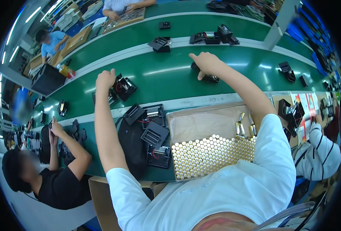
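Note:
My left hand (106, 80) is over the green conveyor belt at left, its fingers curled. What it holds, if anything, is hidden. Close to its right lies an open black battery case (125, 87), and a second black case (111, 98) shows partly behind my forearm. My right hand (208, 64) reaches far over the belt, thumb down and index finger stretched left, gripping a black plastic case (213, 78) mostly covered by the hand. Before my chest a tray (201, 119) holds upright cylindrical batteries (209, 158) in tight rows, with a few loose batteries (239, 127) lying on its paper.
Black battery cases (155, 134) are heaped left of the tray, beside a black bag (131, 148). More cases stand along the belt's far rail (211, 37) and at right (291, 111). Co-workers sit at left (59, 184) and right (318, 154); others work across the belts.

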A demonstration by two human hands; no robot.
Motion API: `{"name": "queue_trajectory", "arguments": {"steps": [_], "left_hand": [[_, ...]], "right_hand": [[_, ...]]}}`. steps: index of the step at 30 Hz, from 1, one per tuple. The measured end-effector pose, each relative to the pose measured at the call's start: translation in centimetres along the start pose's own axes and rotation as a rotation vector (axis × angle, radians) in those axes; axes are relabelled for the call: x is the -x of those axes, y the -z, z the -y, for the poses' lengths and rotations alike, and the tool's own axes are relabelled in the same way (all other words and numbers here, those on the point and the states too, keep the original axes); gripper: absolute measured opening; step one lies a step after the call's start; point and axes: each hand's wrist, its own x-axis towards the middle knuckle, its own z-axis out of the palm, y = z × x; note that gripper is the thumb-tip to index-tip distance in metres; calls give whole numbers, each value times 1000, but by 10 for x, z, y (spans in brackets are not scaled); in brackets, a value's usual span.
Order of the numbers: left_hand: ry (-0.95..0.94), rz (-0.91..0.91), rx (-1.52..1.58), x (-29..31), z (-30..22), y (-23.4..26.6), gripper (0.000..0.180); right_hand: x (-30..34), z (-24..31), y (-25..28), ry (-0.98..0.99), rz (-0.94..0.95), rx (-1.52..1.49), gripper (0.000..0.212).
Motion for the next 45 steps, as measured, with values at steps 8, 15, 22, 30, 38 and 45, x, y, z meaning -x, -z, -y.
{"name": "queue_trajectory", "arguments": {"steps": [8, 15, 22, 30, 38, 45], "left_hand": [[-149, 201, -39, -1, 13, 8, 42], [-428, 171, -399, 0, 29, 7, 49], [-365, 282, -177, 14, 35, 26, 48], [-306, 303, -4, 9, 39, 47, 36], [-223, 320, 613, 13, -14, 10, 38], [-138, 301, 1258, 47, -105, -44, 40]], "right_hand": [[35, -23, -50, -76, -179, -57, 39], [31, -26, -62, 200, -58, -128, 18], [79, 3, -22, 480, 87, -202, 10], [85, -4, -24, 454, 141, -425, 14], [50, 1, -7, 238, -237, -539, 25], [-39, 50, 21, 265, -654, -517, 26]]}}
